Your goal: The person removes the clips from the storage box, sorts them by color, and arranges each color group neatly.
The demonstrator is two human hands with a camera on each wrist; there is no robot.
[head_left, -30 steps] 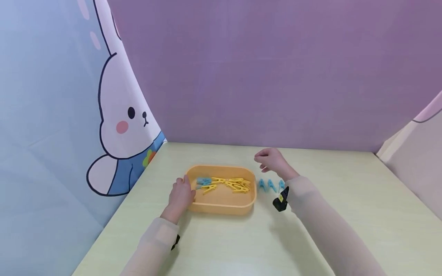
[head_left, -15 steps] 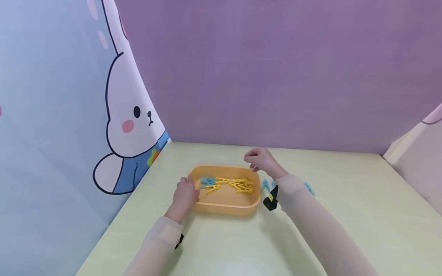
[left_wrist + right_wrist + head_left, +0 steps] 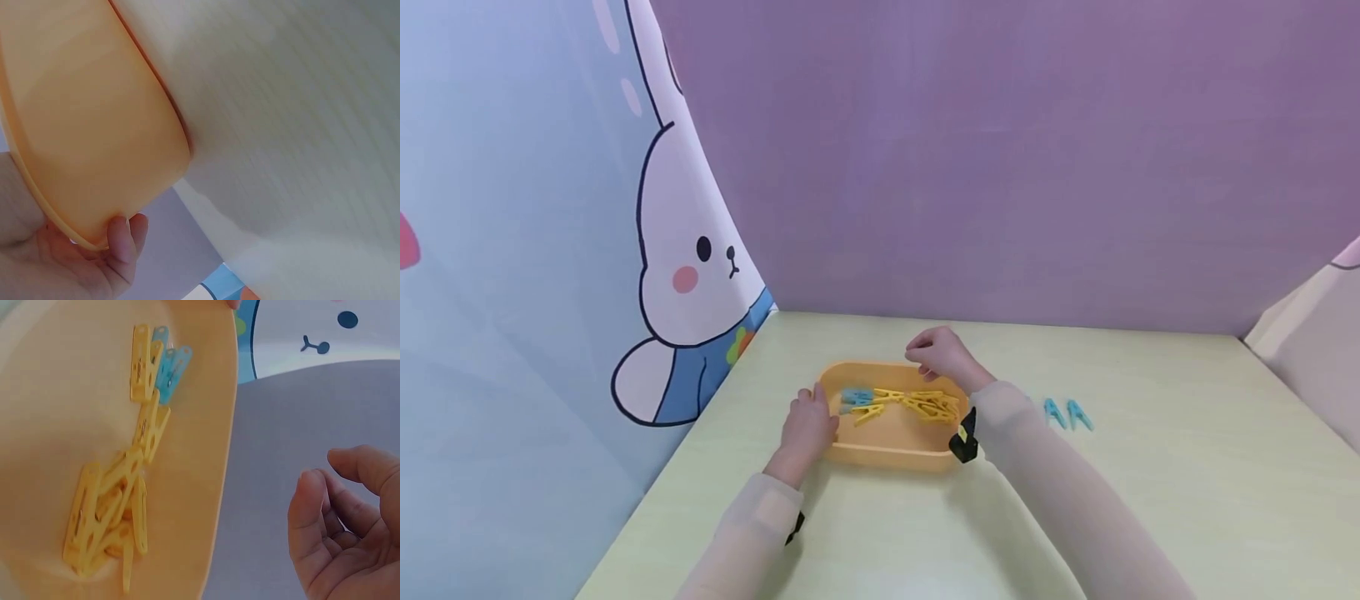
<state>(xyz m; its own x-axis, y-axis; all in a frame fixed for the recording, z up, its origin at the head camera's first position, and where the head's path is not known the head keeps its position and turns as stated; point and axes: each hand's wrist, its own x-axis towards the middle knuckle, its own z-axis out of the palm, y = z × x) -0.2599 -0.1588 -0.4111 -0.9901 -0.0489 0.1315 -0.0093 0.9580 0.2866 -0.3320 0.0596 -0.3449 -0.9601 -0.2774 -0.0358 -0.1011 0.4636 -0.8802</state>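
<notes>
My left hand (image 3: 810, 427) grips the left rim of an orange plastic basin (image 3: 880, 457); in the left wrist view, fingertips (image 3: 122, 240) press its wall. My right hand (image 3: 946, 354) hovers at the basin's far right rim, fingers loosely curled. In the right wrist view a gap shows between its thumb and forefinger, with nothing held. Inside the basin lie several yellow clothespins (image 3: 142, 428), piled toward the right, and a few blue clothespins (image 3: 165, 378) at the left. Two more blue clothespins, one nearer (image 3: 1054, 412) and one farther right (image 3: 1079, 414), lie on the table beyond my right sleeve.
The pale table (image 3: 1157, 467) runs back to a purple wall covering (image 3: 1000, 183). At the left hangs a blue sheet with a printed rabbit (image 3: 688, 275). My right sleeve (image 3: 1037, 450) covers part of the table right of the basin.
My right hand has moved left, from beside the basin to its far rim. The sleeve now hides three blue clothespins and uncovers two others. My left hand keeps its grip.
</notes>
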